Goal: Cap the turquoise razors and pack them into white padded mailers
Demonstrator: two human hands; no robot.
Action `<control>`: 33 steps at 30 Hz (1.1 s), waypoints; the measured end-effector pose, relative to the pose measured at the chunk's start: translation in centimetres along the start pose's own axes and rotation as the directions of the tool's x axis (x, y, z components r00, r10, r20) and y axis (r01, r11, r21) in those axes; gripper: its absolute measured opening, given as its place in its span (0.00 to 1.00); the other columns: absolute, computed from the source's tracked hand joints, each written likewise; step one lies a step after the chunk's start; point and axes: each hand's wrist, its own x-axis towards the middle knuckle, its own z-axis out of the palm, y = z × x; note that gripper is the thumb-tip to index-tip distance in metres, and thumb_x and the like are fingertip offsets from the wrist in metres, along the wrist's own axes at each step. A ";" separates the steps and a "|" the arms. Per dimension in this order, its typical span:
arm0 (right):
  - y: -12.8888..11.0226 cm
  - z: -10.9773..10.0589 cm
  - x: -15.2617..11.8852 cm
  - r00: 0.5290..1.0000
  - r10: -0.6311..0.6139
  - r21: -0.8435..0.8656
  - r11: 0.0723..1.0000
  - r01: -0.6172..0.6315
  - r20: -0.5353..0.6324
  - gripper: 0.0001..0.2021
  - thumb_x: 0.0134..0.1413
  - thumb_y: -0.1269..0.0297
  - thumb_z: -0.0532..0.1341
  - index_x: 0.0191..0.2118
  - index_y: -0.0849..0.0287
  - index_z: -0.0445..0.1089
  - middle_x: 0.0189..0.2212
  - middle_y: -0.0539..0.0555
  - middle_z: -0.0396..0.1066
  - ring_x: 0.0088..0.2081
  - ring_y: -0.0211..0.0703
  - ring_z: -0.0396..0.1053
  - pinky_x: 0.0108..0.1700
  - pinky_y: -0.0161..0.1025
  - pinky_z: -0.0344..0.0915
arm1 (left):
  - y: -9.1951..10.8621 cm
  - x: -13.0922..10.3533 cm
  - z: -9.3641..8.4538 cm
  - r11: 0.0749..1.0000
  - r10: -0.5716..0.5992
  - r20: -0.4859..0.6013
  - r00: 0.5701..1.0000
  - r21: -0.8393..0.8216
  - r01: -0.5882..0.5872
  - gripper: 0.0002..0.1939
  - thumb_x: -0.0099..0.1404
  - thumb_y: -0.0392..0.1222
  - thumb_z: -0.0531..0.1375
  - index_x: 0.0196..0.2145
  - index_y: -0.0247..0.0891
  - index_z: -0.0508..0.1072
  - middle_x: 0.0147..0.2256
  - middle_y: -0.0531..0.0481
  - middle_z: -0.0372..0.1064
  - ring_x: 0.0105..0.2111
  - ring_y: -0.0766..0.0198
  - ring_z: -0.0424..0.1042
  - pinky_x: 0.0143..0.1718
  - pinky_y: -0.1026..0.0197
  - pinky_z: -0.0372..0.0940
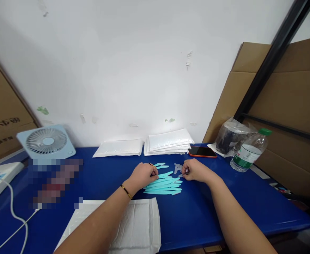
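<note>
Several turquoise razor-like sticks [162,188] lie side by side on the blue table [194,218], with a couple more just behind them. My left hand [144,175] is closed at the left end of these sticks, its fingertips on or just over them; what it pinches is hidden. To the right, small translucent pieces [176,168] lie loose. My right hand [193,170] is closed beside those pieces, fingers pinched together, its contents too small to make out. A white padded envelope [141,225] lies under my left forearm.
White envelopes stand stacked [168,141] and laid [119,147] along the wall. A phone [202,151], bottle [247,155] and bagged container [230,135] are at the right. A fan [47,141], power strip [1,180] and cables are at the left.
</note>
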 end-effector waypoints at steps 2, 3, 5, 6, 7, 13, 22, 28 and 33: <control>-0.3 0.0 0.0 1.000 -0.010 -0.054 0.998 0.010 -0.008 0.05 0.33 0.72 0.61 0.23 0.59 0.72 0.25 0.51 0.70 0.25 0.38 0.65 0.27 0.32 0.57 | 0.0 0.0 0.1 0.999 0.004 -0.021 1.000 0.053 -0.003 0.05 0.54 0.39 0.57 0.25 0.41 0.73 0.27 0.52 0.71 0.28 0.64 0.67 0.31 0.64 0.56; -0.4 0.0 -0.1 1.000 -0.014 -0.072 0.997 0.014 -0.009 0.05 0.32 0.72 0.61 0.23 0.59 0.72 0.25 0.51 0.70 0.25 0.38 0.65 0.27 0.32 0.56 | 0.0 0.1 0.1 0.997 0.007 -0.029 1.000 0.071 -0.005 0.05 0.53 0.39 0.57 0.24 0.40 0.73 0.27 0.52 0.71 0.27 0.64 0.67 0.31 0.63 0.55; -0.7 -0.2 -0.2 0.999 -0.029 -0.091 0.995 0.027 -0.023 0.05 0.33 0.72 0.60 0.23 0.59 0.71 0.25 0.51 0.69 0.25 0.38 0.64 0.26 0.32 0.55 | 0.0 0.1 0.1 0.997 0.011 -0.039 0.999 0.082 -0.008 0.05 0.53 0.38 0.57 0.24 0.40 0.72 0.28 0.53 0.71 0.27 0.65 0.67 0.30 0.63 0.55; -0.9 -0.3 -0.2 0.998 -0.042 -0.097 0.995 0.038 -0.041 0.04 0.33 0.72 0.60 0.23 0.59 0.71 0.26 0.51 0.69 0.25 0.37 0.64 0.26 0.32 0.55 | 0.0 0.1 0.1 0.997 0.016 -0.039 0.999 0.078 -0.013 0.05 0.54 0.38 0.56 0.24 0.40 0.72 0.28 0.53 0.71 0.27 0.65 0.67 0.30 0.64 0.55; -1.0 -0.3 -0.2 0.996 -0.056 -0.105 0.993 0.049 -0.065 0.05 0.35 0.71 0.60 0.24 0.59 0.70 0.27 0.51 0.69 0.25 0.37 0.64 0.27 0.32 0.55 | -0.1 0.1 0.1 0.997 0.022 -0.041 0.999 0.072 -0.019 0.06 0.55 0.37 0.55 0.24 0.40 0.72 0.28 0.53 0.71 0.27 0.65 0.67 0.30 0.64 0.55; -2.2 -0.2 -0.2 0.980 -0.102 -0.264 0.963 0.053 -0.173 0.06 0.40 0.69 0.60 0.30 0.57 0.70 0.27 0.51 0.71 0.26 0.39 0.64 0.29 0.33 0.53 | -0.1 -0.2 -0.6 0.999 0.025 -0.048 0.999 -0.032 -0.027 0.08 0.58 0.37 0.53 0.27 0.39 0.71 0.30 0.51 0.69 0.28 0.65 0.66 0.29 0.65 0.56; -3.6 0.3 0.2 0.975 -0.174 -0.394 0.913 0.106 -0.140 0.06 0.44 0.72 0.58 0.30 0.57 0.69 0.29 0.51 0.71 0.29 0.40 0.65 0.32 0.34 0.53 | 0.1 -0.4 -1.0 0.982 0.012 -0.023 1.000 -0.190 -0.016 0.09 0.60 0.40 0.52 0.31 0.36 0.72 0.32 0.49 0.69 0.30 0.66 0.66 0.31 0.66 0.60; -3.5 0.6 0.2 0.967 -0.209 -0.404 0.905 0.134 -0.148 0.06 0.44 0.73 0.57 0.31 0.57 0.69 0.29 0.50 0.70 0.30 0.39 0.64 0.32 0.34 0.54 | -0.1 -0.4 -1.0 0.978 -0.005 -0.051 0.999 -0.210 -0.006 0.09 0.60 0.41 0.53 0.31 0.36 0.72 0.33 0.49 0.69 0.31 0.65 0.66 0.33 0.65 0.61; -3.2 0.6 0.2 0.965 -0.211 -0.394 0.909 0.135 -0.156 0.07 0.44 0.71 0.58 0.32 0.58 0.69 0.29 0.52 0.70 0.30 0.39 0.64 0.32 0.34 0.54 | -0.7 -0.4 -1.1 0.973 -0.046 -0.070 0.996 -0.227 0.029 0.09 0.59 0.41 0.53 0.32 0.36 0.72 0.33 0.49 0.69 0.32 0.64 0.67 0.33 0.64 0.61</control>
